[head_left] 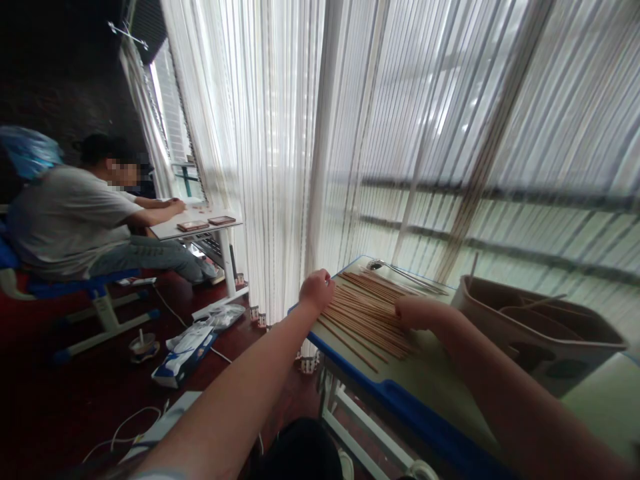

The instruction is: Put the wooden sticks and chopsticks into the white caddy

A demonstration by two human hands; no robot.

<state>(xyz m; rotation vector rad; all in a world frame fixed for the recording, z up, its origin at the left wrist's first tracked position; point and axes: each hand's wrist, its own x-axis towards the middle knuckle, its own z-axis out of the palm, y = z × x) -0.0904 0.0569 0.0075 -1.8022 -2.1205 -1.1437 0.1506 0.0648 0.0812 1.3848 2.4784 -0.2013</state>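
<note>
Sticks [367, 320], many, thin, brown: a loose spread on the bench [440, 393], right of centre in the frame. Left hand [317, 291]: curled at their left ends, beside the bench edge; grip cannot be told. Right hand [413, 313]: bent down over their right ends; fingertips hidden, hold uncertain. Likely hazards: the outlying stick [350, 347] (nearest the blue rim) could roll off if nudged; uneven pressure could fan the rest; the right forearm might knock the bin [505, 327], right of frame.
</note>
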